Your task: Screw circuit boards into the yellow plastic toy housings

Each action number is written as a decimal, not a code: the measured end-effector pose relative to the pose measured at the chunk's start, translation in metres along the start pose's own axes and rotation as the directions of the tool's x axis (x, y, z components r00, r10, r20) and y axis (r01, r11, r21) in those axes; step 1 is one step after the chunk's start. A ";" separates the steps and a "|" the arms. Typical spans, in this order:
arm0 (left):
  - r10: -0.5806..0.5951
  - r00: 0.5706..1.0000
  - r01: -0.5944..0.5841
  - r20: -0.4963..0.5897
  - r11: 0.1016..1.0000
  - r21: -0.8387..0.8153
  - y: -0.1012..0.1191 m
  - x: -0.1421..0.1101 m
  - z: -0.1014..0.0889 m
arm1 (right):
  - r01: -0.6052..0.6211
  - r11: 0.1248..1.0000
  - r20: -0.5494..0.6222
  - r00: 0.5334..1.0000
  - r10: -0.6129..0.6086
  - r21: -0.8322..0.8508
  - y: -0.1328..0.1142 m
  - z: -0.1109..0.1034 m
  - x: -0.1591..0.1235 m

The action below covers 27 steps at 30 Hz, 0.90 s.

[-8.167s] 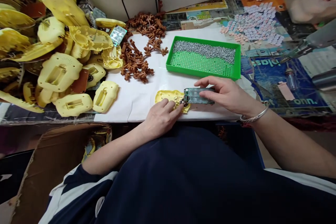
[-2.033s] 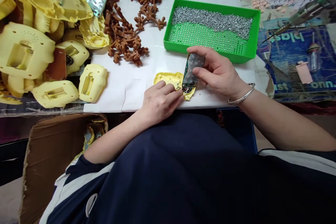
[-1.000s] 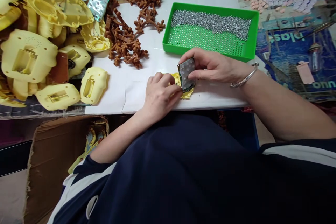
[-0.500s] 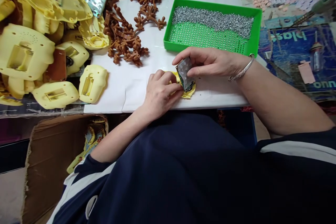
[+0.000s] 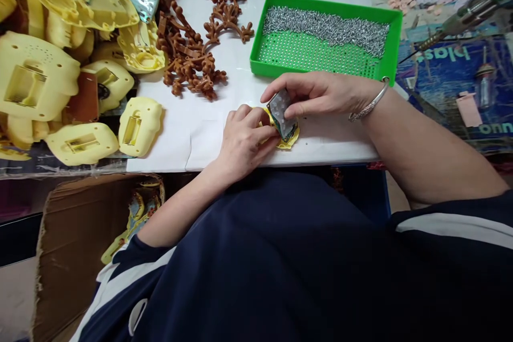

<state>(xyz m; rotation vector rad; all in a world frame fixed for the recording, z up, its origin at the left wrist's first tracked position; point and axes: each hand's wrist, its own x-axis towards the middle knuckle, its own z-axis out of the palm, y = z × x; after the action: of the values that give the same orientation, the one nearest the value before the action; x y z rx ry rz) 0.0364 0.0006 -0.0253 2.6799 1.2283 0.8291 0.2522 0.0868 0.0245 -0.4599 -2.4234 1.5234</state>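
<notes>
Your right hand [image 5: 308, 97] holds the circuit board [image 5: 281, 109], pinching it between the thumb and the fingers. The board stands tilted, with its grey face turned toward you, and its lower end is at the small yellow shell [image 5: 289, 144]. Whether the two are touching there, it is not possible to tell. The shell lies on the white sheet [image 5: 208, 136], close to the front edge of the surface [image 5: 36, 165], and is partly hidden by the board and by your fingers.

Your left hand [image 5: 246, 136] rests with bent fingers at the left side of this shell. Its fingertips are close to the lower part of the board, but one cannot see if they grasp something. On your right wrist you wear a silver bracelet [image 5: 371, 107].

Just behind your right hand is the green tray [image 5: 394, 45], with many small screws [image 5: 326, 26] gathered along its far side. To the left of the tray lie the brown branched parts [image 5: 192, 61] in a heap. Farther left, yellow casings [image 5: 38, 77] are piled up, and one upright casing [image 5: 140, 127] lies nearest to your left hand. To the right, a screwdriver [image 5: 460, 24] is above the blue sheet [image 5: 436, 77].
</notes>
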 end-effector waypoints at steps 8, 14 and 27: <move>-0.005 1.000 0.005 -0.011 1.000 0.013 0.000 0.000 0.001 | 0.024 0.999 -0.019 1.000 -0.024 -0.028 0.003 0.002 0.003; -0.032 0.999 0.033 0.035 0.999 -0.019 -0.001 0.000 0.000 | 0.037 0.991 0.016 0.999 -0.036 -0.125 0.002 -0.003 0.006; -0.027 0.999 0.028 0.018 0.999 -0.028 -0.003 0.000 0.000 | 0.002 0.988 0.071 0.997 0.009 -0.151 0.000 -0.008 0.011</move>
<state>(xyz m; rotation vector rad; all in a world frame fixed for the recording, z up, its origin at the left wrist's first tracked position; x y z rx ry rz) 0.0344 0.0028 -0.0262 2.6365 1.2370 0.8113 0.2449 0.0980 0.0288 -0.4463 -2.6070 1.3857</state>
